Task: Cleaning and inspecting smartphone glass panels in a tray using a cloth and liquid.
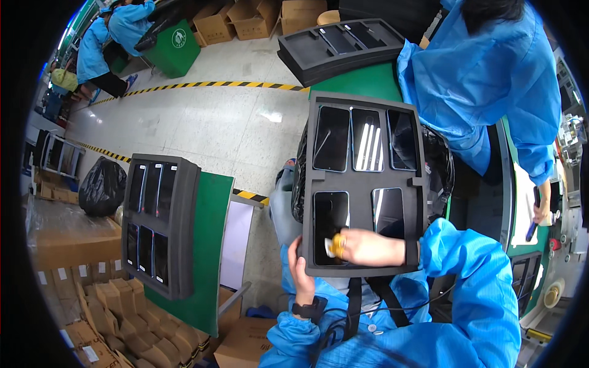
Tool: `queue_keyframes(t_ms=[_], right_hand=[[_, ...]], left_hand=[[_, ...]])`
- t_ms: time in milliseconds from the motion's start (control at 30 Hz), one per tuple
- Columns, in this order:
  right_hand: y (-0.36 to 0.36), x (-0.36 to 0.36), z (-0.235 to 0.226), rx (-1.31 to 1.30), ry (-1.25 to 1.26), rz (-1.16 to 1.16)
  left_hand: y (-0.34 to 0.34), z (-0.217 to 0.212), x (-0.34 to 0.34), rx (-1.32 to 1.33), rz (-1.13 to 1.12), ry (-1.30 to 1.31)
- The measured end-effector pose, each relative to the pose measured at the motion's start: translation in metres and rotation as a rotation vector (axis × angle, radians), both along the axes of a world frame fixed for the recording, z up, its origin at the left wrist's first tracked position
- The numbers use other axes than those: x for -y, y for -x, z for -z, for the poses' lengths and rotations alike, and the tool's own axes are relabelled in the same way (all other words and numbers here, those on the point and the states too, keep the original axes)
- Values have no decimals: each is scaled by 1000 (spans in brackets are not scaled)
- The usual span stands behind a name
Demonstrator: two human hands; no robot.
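Yellow shows at the fingertips of the right hand, which looks pinched closed on a small white piece, at the lower-left phone in the black foam tray. The left hand is curled around that tray's near left edge. I'd judge this phone partway through handling; whether the other four in the tray are finished or waiting, I can't tell. Beyond, a second loaded tray rests on a green table, six phones showing, no hand on it.
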State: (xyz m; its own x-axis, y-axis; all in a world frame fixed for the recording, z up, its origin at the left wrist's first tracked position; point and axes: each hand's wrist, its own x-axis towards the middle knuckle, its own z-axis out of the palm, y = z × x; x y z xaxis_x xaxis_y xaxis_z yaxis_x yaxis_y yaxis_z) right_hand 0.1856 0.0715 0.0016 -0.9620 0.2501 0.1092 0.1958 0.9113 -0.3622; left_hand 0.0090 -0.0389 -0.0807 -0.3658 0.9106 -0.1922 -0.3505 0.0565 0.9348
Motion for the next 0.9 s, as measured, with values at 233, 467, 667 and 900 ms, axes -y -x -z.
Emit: queue_keyframes(t_ms=[233, 467, 667, 900], right_hand=[[-10, -86, 0, -154, 130, 480], [-9, -3, -18, -139, 250, 231], [22, 2, -6, -27, -36, -10], [19, -84, -9, -130, -8, 411]], left_hand=[[-3, -10, 0, -107, -25, -20], [-3, -8, -2, -123, -34, -29], [0, -5, 1, -118, -44, -17], [-3, -7, -1, -87, -83, -32]])
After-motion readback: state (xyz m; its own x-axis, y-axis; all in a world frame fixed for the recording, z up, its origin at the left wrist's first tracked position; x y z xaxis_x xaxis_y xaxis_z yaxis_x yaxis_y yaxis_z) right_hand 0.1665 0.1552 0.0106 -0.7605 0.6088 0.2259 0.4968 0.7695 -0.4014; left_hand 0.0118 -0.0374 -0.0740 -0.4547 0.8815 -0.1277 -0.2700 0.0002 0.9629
